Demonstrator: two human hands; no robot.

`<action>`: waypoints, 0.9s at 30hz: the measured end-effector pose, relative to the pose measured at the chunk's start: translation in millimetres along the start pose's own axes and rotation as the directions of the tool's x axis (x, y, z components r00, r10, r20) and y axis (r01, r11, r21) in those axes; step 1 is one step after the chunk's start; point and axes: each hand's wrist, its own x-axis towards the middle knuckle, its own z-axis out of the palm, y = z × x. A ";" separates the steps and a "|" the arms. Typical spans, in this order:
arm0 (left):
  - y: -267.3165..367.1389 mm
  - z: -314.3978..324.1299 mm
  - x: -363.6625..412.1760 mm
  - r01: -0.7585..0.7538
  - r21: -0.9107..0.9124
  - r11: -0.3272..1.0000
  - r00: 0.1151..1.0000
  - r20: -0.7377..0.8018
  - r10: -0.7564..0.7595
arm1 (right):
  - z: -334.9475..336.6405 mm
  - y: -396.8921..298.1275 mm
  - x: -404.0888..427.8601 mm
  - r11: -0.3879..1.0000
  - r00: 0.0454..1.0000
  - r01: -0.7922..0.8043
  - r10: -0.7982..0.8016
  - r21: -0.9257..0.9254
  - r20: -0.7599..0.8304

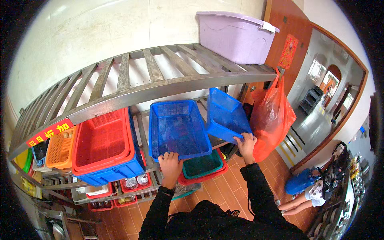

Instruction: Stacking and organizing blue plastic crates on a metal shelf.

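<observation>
Two blue plastic mesh baskets are in front of me on a slatted metal shelf. My left hand [171, 168] grips the near rim of the wide, shallow blue basket [180, 129], which looks empty and faces up. Over to the right, my right hand [247, 146] holds the near rim of the second blue basket [225, 117], which is tilted, its upper corner leaning beside the first. Both thumbs are partly hidden by the rims. A red plastic bag [270, 120] hangs from the upper shelf's end, just beside my right hand.
The metal upper shelf [162, 90] crosses above the baskets, with a lilac lidded bin [234, 39] on it. Stacked red baskets [102, 141] and an orange basket [61, 147] stand left. A green basket [202, 165] sits lower. A person [312, 192] is at the right, near a doorway.
</observation>
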 end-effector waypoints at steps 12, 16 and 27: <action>-9.7 9.2 -2.2 -0.022 0.034 0.999 1.000 0.005 0.021 | 15.0 30.9 -21.0 0.981 0.985 0.123 -0.102 -0.151 0.140; -22.6 4.3 0.9 0.060 -0.048 0.997 0.995 -0.076 -0.064 | 12.2 29.8 -22.5 0.977 0.978 0.124 -0.091 -0.172 0.187; -8.1 -70.2 26.3 0.155 -0.285 0.946 0.916 -0.316 -0.245 | 35.3 -57.6 -51.8 0.972 0.964 0.236 -0.236 0.013 0.127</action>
